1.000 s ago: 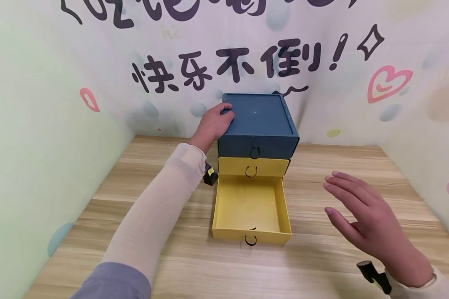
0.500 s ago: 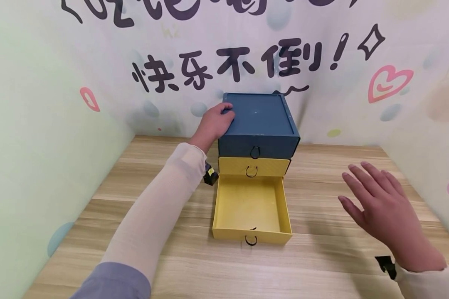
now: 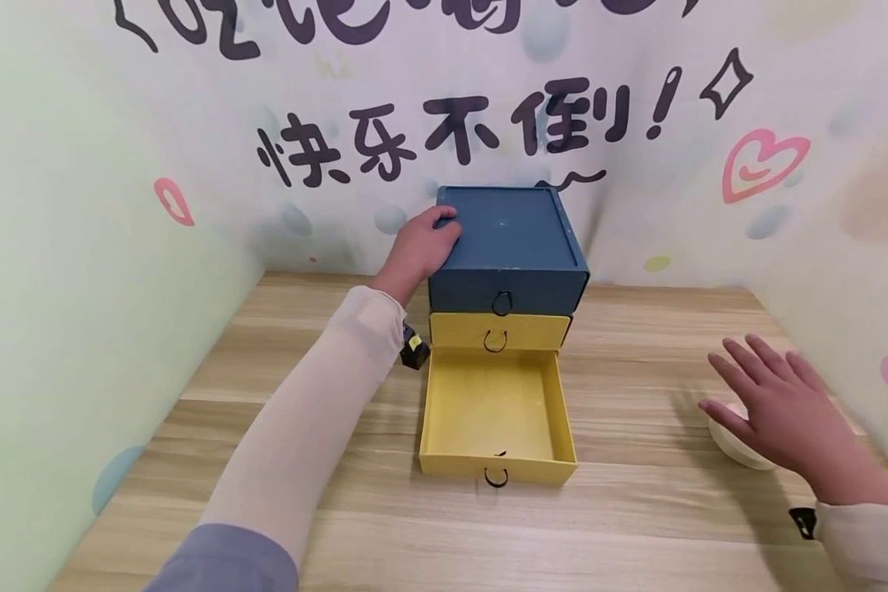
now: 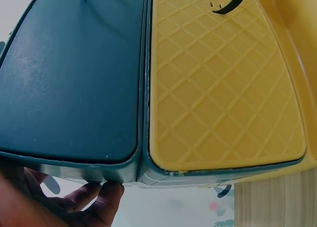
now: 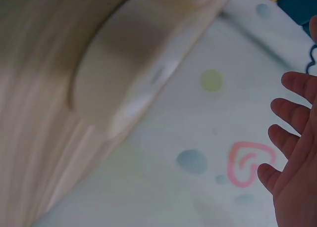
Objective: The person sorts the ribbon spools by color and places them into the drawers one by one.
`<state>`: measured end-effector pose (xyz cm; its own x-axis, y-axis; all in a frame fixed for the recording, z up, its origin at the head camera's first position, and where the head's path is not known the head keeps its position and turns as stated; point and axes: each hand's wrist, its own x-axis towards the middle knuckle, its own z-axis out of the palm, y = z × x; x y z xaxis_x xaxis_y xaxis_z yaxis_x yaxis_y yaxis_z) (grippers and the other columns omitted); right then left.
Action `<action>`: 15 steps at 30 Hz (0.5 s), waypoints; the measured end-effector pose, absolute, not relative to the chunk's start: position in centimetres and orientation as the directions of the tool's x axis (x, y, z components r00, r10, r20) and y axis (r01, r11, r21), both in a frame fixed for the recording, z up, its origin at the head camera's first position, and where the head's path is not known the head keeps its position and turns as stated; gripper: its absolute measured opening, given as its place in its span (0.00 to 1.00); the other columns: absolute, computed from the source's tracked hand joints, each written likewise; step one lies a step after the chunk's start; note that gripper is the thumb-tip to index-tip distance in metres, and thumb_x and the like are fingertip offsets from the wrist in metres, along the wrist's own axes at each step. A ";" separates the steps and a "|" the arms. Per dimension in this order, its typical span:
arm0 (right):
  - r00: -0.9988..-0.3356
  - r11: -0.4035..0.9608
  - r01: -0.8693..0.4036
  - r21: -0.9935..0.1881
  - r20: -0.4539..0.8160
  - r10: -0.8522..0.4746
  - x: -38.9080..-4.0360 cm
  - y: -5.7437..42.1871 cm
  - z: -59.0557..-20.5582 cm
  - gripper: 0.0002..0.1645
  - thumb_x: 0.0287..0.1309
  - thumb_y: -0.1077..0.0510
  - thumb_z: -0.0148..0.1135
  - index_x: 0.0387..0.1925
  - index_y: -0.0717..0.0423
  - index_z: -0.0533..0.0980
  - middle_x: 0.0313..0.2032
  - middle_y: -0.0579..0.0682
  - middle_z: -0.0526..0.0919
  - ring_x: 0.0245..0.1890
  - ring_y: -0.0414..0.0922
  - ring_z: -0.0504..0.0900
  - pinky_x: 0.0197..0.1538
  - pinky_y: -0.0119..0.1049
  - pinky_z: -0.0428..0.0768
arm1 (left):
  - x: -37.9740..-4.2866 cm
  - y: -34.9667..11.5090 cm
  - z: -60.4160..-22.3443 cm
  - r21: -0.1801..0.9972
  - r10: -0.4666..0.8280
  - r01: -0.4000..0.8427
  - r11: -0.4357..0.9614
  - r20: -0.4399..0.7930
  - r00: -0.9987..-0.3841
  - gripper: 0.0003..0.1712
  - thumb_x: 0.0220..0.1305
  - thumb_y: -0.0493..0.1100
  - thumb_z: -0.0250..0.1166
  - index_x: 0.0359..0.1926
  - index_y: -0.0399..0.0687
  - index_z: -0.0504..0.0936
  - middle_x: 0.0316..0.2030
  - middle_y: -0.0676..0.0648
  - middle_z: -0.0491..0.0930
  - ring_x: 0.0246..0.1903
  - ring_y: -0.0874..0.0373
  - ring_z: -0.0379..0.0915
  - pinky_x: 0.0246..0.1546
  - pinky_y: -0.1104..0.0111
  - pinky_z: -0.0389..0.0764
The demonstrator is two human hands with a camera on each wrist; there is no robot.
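A stack of drawers stands at the back of the table: a blue drawer unit [image 3: 509,234] on top, a shut yellow drawer [image 3: 500,330] below, and a yellow bottom drawer [image 3: 497,470] pulled out with nothing in it. My left hand [image 3: 423,247] grips the blue unit's top left edge; in the left wrist view its fingertips [image 4: 111,192] touch the side wall. To the right, my right hand [image 3: 792,411] hovers with its fingers spread. Beneath it shows a white rounded, bowl-like thing [image 3: 736,444], partly hidden by the hand and blurred in the right wrist view [image 5: 119,73].
The wooden table [image 3: 326,460] runs up to a printed wall cloth [image 3: 385,74] with dark lettering behind the drawers. Side walls close in left and right. Black loop handles [image 3: 497,478] stick out from the drawer fronts.
My right hand has moved right, away from the drawers, and spread its fingers. The white rounded thing has come into sight beneath it. My left hand keeps its place on the blue unit.
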<state>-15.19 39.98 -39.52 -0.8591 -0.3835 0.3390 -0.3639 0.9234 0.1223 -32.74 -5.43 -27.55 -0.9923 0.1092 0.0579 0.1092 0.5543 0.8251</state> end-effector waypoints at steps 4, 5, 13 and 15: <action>-0.869 0.917 -0.377 0.132 0.291 -0.400 -15.3 41.6 -40.8 0.43 0.61 0.38 0.62 0.66 0.63 0.68 0.66 0.68 0.66 0.76 0.57 0.43 0.73 0.56 0.32 | -32.7 -5.6 -27.7 0.820 0.106 0.107 0.562 0.056 -0.993 0.26 0.75 0.54 0.49 0.70 0.58 0.70 0.72 0.50 0.62 0.67 0.52 0.60 0.65 0.58 0.65; -0.877 0.918 -0.374 0.130 0.271 -0.396 -15.3 42.0 -41.1 0.43 0.62 0.37 0.62 0.66 0.63 0.67 0.67 0.68 0.66 0.76 0.57 0.42 0.73 0.56 0.30 | -32.7 -5.6 -27.7 0.820 0.108 0.107 0.562 0.056 -0.993 0.26 0.75 0.54 0.49 0.70 0.58 0.70 0.72 0.50 0.62 0.67 0.52 0.60 0.65 0.58 0.65; -0.908 0.922 -0.364 0.131 0.169 -0.383 -14.7 45.1 -42.6 0.50 0.59 0.34 0.64 0.71 0.59 0.62 0.64 0.68 0.68 0.76 0.59 0.42 0.71 0.53 0.22 | -32.8 -5.5 -27.6 0.821 0.107 0.104 0.562 0.053 -0.993 0.26 0.74 0.54 0.49 0.70 0.58 0.70 0.72 0.50 0.62 0.67 0.52 0.61 0.65 0.58 0.65; -0.910 0.919 -0.372 0.127 0.144 -0.388 -14.6 45.5 -43.0 0.51 0.58 0.34 0.64 0.73 0.58 0.60 0.64 0.68 0.68 0.75 0.61 0.44 0.70 0.52 0.21 | -32.8 -5.6 -27.6 0.820 0.105 0.102 0.564 0.051 -0.993 0.26 0.75 0.54 0.49 0.70 0.58 0.70 0.72 0.50 0.61 0.67 0.52 0.60 0.65 0.58 0.65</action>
<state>-14.60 45.53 -42.97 -0.9102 -0.3882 0.1443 -0.3719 0.9195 0.1274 -32.82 -5.57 -27.56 -0.9931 0.1051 0.0513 0.1019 0.5635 0.8198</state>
